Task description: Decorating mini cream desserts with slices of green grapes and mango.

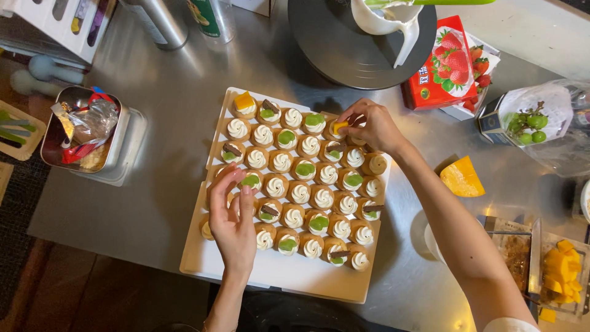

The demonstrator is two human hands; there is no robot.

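I look down at a white tray [289, 273] on a shiny metal table [166, 129], and the tray is full of little tarts with white cream swirls [300, 192] set in neat rows. My right hand [369, 126] is up at about one o'clock on the tray, and its fingertips pinch a small yellow bit of mango [340, 126] right over a tart, low and close so the piece can sit on the cream. My left hand [232, 218] is down at about eight o'clock; it lies open with fingers touching the tarts by a green leaf topping [250, 180], holding nothing that I can see, maybe to keep the tray steady. Some tarts have green leaves, some have brown chocolate bits, and one at eleven o'clock has an orange mango chunk [244, 101]. At three o'clock, off the tray, lies a big mango wedge [461, 177], and near four o'clock sits a container of cut mango cubes [562, 270], close by for the right hand. A red strawberry box [444, 64] is at two o'clock, with a bag of green grapes [530, 123] beside it.
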